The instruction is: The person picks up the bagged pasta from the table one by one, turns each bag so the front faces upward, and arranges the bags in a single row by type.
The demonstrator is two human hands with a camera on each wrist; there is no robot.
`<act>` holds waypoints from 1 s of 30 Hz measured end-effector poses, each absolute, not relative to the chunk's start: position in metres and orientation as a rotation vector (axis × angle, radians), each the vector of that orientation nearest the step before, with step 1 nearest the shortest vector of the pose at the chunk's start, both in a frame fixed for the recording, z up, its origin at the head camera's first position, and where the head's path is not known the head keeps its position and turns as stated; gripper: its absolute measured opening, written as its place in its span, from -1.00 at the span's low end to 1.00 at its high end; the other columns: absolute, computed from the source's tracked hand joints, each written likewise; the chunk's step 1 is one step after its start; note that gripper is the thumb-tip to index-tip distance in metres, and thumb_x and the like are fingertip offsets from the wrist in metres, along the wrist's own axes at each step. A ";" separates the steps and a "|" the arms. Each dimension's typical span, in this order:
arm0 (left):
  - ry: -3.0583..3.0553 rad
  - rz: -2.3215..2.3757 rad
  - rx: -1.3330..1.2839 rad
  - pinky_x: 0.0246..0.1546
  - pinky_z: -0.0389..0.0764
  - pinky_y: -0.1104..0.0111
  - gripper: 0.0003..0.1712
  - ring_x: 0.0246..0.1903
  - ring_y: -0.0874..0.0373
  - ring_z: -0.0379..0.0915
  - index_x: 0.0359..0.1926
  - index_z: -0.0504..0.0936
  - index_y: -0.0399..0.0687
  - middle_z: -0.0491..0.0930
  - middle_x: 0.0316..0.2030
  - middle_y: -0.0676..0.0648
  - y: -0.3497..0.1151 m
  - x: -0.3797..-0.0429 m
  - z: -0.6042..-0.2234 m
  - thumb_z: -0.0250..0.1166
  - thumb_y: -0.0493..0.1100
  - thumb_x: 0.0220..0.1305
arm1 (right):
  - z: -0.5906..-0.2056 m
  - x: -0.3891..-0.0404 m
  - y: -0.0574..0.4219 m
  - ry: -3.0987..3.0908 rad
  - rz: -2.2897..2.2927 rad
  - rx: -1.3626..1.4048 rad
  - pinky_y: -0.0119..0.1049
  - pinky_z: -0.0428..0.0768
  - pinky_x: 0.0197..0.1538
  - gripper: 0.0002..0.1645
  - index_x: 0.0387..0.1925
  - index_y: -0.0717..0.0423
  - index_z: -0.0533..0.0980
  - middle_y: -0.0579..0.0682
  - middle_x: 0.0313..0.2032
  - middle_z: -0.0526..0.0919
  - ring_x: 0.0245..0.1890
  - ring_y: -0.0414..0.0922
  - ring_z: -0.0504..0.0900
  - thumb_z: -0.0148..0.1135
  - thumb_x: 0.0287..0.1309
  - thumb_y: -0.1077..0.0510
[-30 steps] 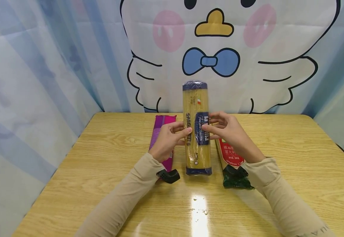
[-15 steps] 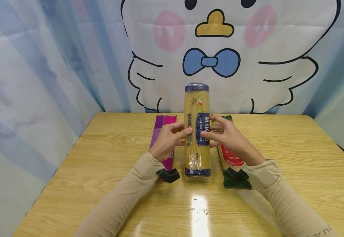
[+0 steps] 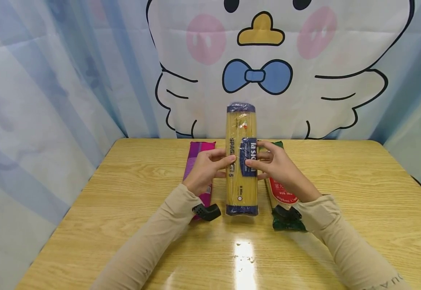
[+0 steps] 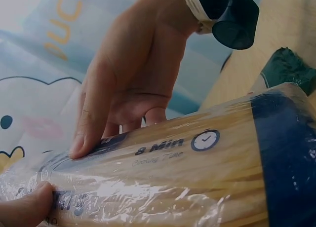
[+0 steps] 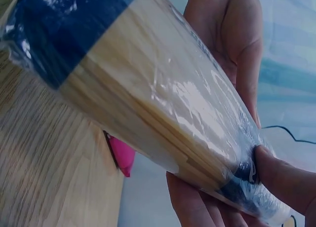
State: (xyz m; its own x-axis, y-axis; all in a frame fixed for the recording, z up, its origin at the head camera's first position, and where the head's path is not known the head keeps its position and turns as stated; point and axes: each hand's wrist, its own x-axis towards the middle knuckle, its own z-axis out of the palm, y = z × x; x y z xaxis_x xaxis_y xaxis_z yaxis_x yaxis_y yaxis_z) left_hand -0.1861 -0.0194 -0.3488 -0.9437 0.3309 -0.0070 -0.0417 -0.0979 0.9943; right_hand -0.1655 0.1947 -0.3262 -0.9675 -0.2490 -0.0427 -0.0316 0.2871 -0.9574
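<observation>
A clear-wrapped pack of spaghetti (image 3: pixel 241 193) with dark blue ends is held upright above the table, its printed front facing me. My left hand (image 3: pixel 208 167) grips its left side, thumb on the front and fingers behind. From the other side my right hand (image 3: pixel 281 167) holds it the same way, thumb over the blue label. In the left wrist view the wrapper of the spaghetti pack (image 4: pixel 197 172) shows a clock mark and "8 Min". The right wrist view shows the right thumb (image 5: pixel 286 177) pressed on the wrapper; the fingertips behind are partly hidden.
A pink and purple packet (image 3: pixel 206 199) lies on the wooden table (image 3: pixel 141 241) behind the left hand. Under the right hand lies a green and red spaghetti packet (image 3: pixel 284 195), partly covered. A curtain with a cartoon figure (image 3: pixel 257 108) hangs behind the table.
The spaghetti pack has turned slightly and shifted a little right and down since a second ago. My right thumb sits slightly lower on the label. Both hands keep their hold.
</observation>
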 end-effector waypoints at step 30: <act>1.948 2.109 0.073 0.01 0.67 0.07 -0.41 -0.07 0.06 0.64 0.30 0.43 -0.34 0.60 0.10 -0.27 -0.009 -0.199 -0.366 0.34 -0.18 0.33 | -0.344 -0.188 0.195 2.358 -1.659 -0.115 -0.04 0.74 -0.11 -0.18 0.48 0.15 0.11 0.37 0.24 0.49 0.00 0.16 0.67 0.25 0.35 0.06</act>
State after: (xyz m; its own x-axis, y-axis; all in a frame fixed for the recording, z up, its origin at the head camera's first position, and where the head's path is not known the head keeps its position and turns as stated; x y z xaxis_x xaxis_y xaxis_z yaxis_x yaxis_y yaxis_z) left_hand -0.1991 -0.0093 -0.3665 -0.9625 0.2295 -0.1445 -0.1622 -0.0602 0.9849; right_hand -0.1883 0.1954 -0.3445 -0.9642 -0.2097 -0.1624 0.0820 0.3465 -0.9345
